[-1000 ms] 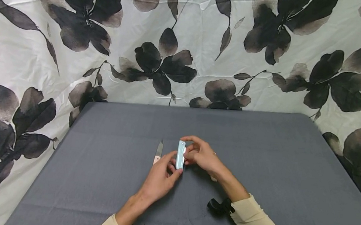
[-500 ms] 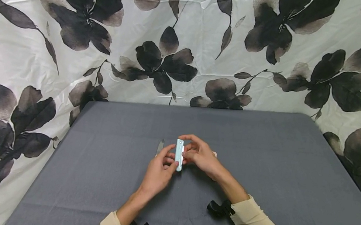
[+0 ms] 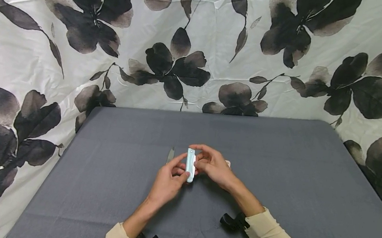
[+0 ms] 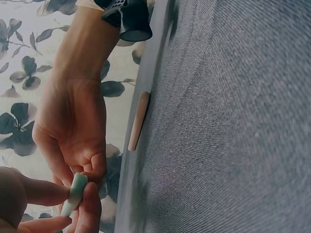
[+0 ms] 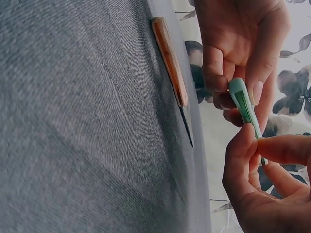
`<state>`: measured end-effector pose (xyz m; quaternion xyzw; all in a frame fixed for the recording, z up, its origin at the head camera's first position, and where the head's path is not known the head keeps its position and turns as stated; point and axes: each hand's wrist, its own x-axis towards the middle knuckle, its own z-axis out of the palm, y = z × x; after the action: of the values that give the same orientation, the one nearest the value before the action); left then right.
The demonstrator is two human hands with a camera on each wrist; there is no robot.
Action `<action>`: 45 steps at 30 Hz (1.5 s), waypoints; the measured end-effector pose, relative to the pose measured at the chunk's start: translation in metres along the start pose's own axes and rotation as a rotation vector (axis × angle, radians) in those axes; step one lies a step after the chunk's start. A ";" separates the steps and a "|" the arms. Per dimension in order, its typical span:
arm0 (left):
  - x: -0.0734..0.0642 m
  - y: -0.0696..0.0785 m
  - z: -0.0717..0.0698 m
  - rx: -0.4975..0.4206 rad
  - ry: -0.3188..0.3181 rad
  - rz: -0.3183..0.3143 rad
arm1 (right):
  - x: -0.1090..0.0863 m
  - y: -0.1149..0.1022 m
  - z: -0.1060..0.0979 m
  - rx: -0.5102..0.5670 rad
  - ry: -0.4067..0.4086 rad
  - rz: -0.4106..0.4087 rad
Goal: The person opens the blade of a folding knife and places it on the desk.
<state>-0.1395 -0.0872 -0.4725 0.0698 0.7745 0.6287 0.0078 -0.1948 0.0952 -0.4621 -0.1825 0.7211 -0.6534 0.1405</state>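
A folding knife (image 3: 190, 166) with a pale blue handle is held upright above the table, between both hands. My left hand (image 3: 166, 185) pinches its lower end between thumb and fingers. My right hand (image 3: 217, 170) touches the top with a fingertip and pinches the white strip along its right side. A slot runs along the handle (image 5: 245, 107) in the right wrist view. Left of the hands lies another knife, its blade (image 3: 170, 155) pointing away; its peach handle (image 5: 169, 60) shows in the right wrist view.
A peach-coloured bar (image 4: 139, 121) lies on the grey-covered table (image 3: 114, 200) beyond the right hand, mostly hidden in the head view. A white curtain with dark flowers (image 3: 172, 69) hangs behind the table. Black camera mounts (image 3: 234, 221) sit at the wrists.
The left hand has slid slightly leftward, and its thumb has moved up the blue handle, over more of the table knife. Both hands keep hold of the folding knife.
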 end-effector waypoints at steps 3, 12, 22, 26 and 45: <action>0.001 -0.001 -0.001 -0.005 -0.005 0.006 | -0.001 0.001 -0.002 -0.009 -0.010 -0.006; 0.001 -0.001 -0.005 -0.015 -0.031 -0.011 | -0.002 0.002 -0.007 -0.034 -0.053 -0.023; 0.000 -0.002 -0.008 -0.007 -0.052 -0.031 | -0.004 0.001 -0.012 -0.076 -0.085 -0.023; 0.000 -0.002 -0.009 0.009 -0.053 -0.028 | -0.005 0.004 -0.014 -0.087 -0.092 -0.027; 0.008 0.000 -0.008 -0.157 0.030 -0.046 | -0.008 -0.004 -0.002 -0.059 0.049 0.035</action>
<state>-0.1479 -0.0938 -0.4707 0.0419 0.7243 0.6880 0.0161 -0.1881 0.1002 -0.4580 -0.1578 0.7462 -0.6337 0.1290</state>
